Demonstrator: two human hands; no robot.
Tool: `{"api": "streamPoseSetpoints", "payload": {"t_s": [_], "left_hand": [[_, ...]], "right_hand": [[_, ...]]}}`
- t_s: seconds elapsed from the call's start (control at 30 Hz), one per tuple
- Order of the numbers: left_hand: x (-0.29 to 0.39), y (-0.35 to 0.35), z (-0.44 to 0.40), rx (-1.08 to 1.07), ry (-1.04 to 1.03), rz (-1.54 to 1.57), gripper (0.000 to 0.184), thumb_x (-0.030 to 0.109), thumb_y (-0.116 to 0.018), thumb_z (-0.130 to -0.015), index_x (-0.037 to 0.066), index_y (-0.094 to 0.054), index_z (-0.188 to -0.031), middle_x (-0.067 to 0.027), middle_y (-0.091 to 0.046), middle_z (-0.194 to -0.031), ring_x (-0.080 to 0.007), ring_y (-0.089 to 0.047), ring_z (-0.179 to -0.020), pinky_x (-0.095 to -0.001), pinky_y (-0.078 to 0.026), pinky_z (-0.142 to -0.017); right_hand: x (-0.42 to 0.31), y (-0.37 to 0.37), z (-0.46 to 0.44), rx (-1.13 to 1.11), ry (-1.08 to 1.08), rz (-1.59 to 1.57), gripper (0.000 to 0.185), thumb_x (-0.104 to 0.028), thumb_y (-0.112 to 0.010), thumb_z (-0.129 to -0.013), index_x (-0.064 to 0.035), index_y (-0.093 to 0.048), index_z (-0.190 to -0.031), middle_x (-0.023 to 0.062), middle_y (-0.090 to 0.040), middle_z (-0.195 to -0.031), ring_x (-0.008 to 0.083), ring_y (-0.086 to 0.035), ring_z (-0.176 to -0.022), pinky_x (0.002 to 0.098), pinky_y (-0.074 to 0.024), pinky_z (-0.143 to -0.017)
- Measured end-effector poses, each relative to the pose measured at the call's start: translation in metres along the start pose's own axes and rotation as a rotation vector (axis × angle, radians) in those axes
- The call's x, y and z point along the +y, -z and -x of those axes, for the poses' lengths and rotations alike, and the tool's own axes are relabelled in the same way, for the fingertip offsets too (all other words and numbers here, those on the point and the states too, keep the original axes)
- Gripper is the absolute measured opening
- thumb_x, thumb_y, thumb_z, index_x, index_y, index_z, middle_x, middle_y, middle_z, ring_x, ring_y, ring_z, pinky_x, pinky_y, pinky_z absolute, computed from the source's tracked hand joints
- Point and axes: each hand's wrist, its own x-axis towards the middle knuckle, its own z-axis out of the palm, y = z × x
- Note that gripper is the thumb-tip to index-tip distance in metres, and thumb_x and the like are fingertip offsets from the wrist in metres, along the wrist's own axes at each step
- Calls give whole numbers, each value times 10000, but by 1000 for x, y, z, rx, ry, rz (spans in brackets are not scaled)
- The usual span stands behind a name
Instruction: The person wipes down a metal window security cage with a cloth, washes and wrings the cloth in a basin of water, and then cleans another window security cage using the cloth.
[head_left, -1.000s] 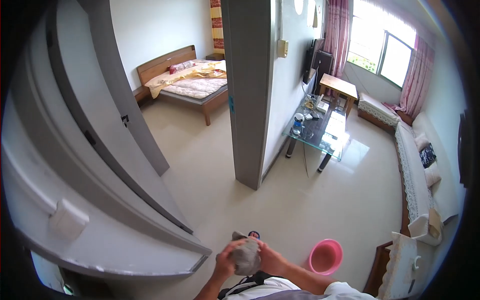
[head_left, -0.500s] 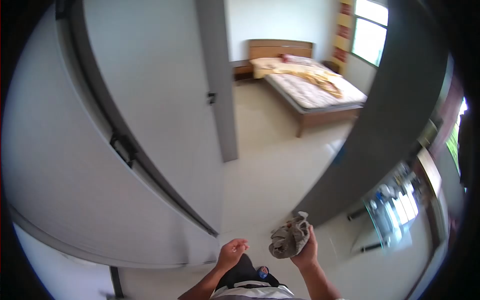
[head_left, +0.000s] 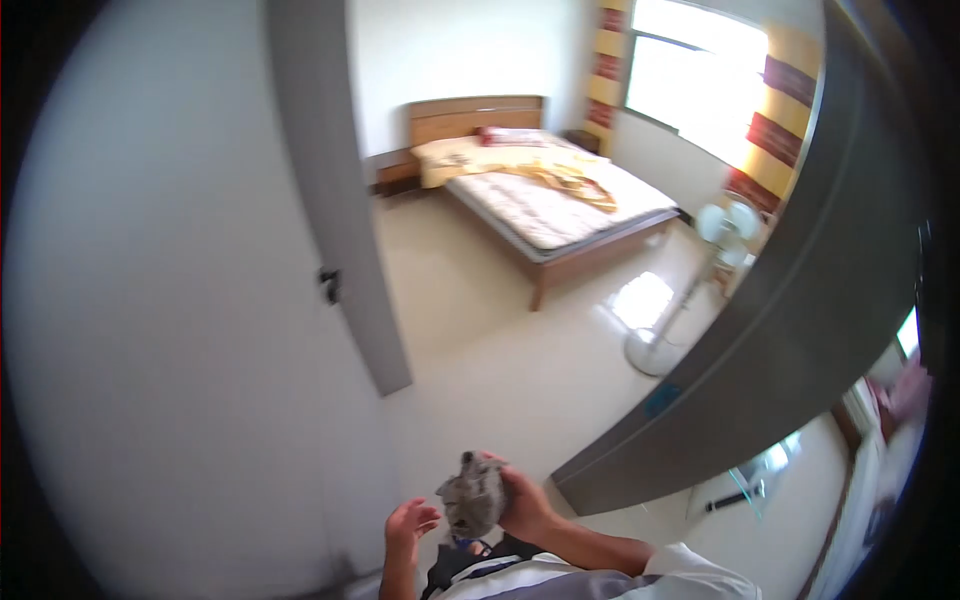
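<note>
A crumpled grey-brown cloth point(head_left: 474, 496) is bunched up in front of my body at the bottom of the view. My right hand point(head_left: 522, 503) grips it from the right side, its fingers partly hidden behind the folds. Just left of the cloth is my left hand point(head_left: 411, 522), apart from it, with the fingers loosely curled and spread and nothing in them.
A grey door point(head_left: 200, 300) with a black handle stands at the left. The grey door frame point(head_left: 700, 420) curves along the right. Beyond the doorway are a bed point(head_left: 560, 215) and a standing fan point(head_left: 690, 290). A glass table point(head_left: 765, 470) shows at the lower right.
The view has swung from the living room to the bedroom doorway, and the pink bucket is out of sight. My left hand has let go of the cloth, which stays in my right hand.
</note>
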Motion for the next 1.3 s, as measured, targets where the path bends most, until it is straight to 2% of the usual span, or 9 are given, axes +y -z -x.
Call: {"api": "streamPoseSetpoints", "payload": {"t_s": [0.27,0.33,0.4,0.57,0.67,0.73,0.8,0.93,1.3], "left_hand": [[13,-20,-79,-163,92,773,617,550,-446,-910,62,-466,-1286,-99,-540,-1215,-268,-513,-1132,-413,-439,-933],[21,-5,-115,-568,103,785,683,516,-550,-865,44,-412,-1339,-102,-514,-1263,-258,-499,-1165,-394,-388,-994],[80,-25,-121,-44,366,930,172,222,-536,-929,61,-522,-987,-71,-580,-916,-172,-571,-804,-468,-501,-840],[92,-49,-217,-245,-381,-130,289,296,-421,-963,45,-532,-1052,-111,-581,-1027,-240,-543,-1004,-439,-466,-888],[181,-119,-215,-14,79,451,393,391,-365,-964,73,-525,-1131,-83,-610,-1011,-224,-612,-825,-332,-524,-725],[163,-107,-265,-426,203,718,318,278,-436,-957,49,-565,-1137,-101,-639,-1010,-227,-634,-833,-317,-517,-752],[172,-155,-266,-363,-364,-181,678,387,-657,-791,16,-438,-1314,-122,-537,-1238,-273,-511,-1160,-428,-321,-1038],[183,-202,-313,-404,-994,-911,656,254,-689,-716,14,-464,-1284,-151,-548,-1208,-315,-531,-1126,-484,-280,-1046],[173,-225,-528,-291,-44,49,297,240,-547,-872,22,-592,-1069,-105,-628,-999,-210,-626,-873,-343,-517,-742]], "right_hand": [[23,28,-88,-397,163,1340,615,-436,-404,-972,-111,-228,-1464,153,-337,-1426,264,-250,-1358,375,-126,-1124],[-1,8,-96,-452,167,1237,632,-417,-458,-962,-114,-224,-1465,161,-315,-1442,251,-247,-1359,381,-165,-1114],[-22,-4,-115,-471,2,736,645,-354,-519,-950,-115,-217,-1468,155,-327,-1431,247,-256,-1354,375,-217,-1099],[-86,26,-173,-390,-310,474,475,-335,-527,-947,-101,-411,-1344,69,-518,-1271,148,-433,-1232,387,-334,-1045],[-120,31,-207,198,-249,299,487,-384,-500,-947,-95,-420,-1330,47,-520,-1264,159,-445,-1216,389,-345,-1036],[-142,36,-237,298,-213,294,472,-412,-449,-955,-97,-434,-1307,33,-521,-1258,169,-455,-1198,402,-347,-1033],[-156,47,-259,237,-288,-96,404,-385,-427,-963,-96,-494,-1236,43,-559,-1207,180,-513,-1125,396,-393,-996],[-173,83,-292,189,-90,-306,341,-367,-443,-957,-88,-596,-1079,52,-639,-1053,178,-606,-962,331,-481,-890],[-304,57,-333,-33,-8,-128,468,-329,-375,-993,-59,-369,-1375,81,-520,-1294,239,-514,-1171,413,-389,-1029]]}}
